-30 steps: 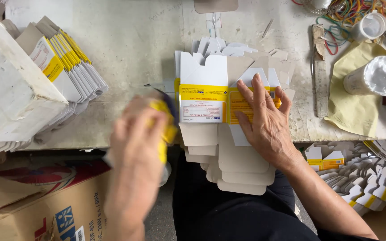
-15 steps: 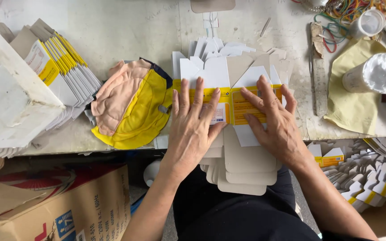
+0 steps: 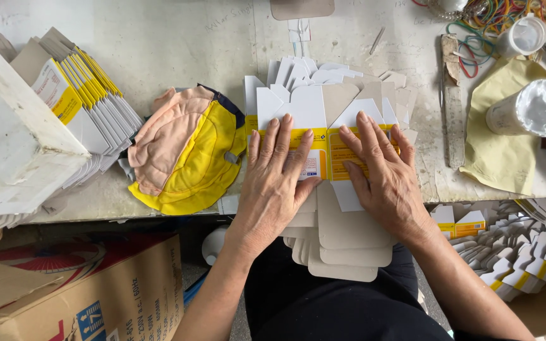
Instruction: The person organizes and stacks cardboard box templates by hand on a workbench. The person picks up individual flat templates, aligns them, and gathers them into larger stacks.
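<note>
Both hands lie flat, fingers spread, gripping nothing: left hand (image 3: pixel 277 180) and right hand (image 3: pixel 383 173) press side by side on the top sheet of a fanned stack of flat carton blanks (image 3: pixel 330 126), white and grey card with a yellow band, lying at the near edge of the worktable (image 3: pixel 178 44) and overhanging toward the lap. The top blank looks unfolded, so by my reading the work on this stack is barely begun, with many sheets under it. Left of the hands, just beside the stack, rests a yellow and peach padded cloth piece (image 3: pixel 184 158). Further left, a leaning row of flattened cartons (image 3: pixel 80 101) against a white box (image 3: pixel 14 139), seemingly finished. Lower right, below the table edge, a heap of similar cartons (image 3: pixel 526 246). Far right: yellow cloth (image 3: pixel 507 126), a white roll (image 3: pixel 532 110), rubber bands (image 3: pixel 507 16).
</note>
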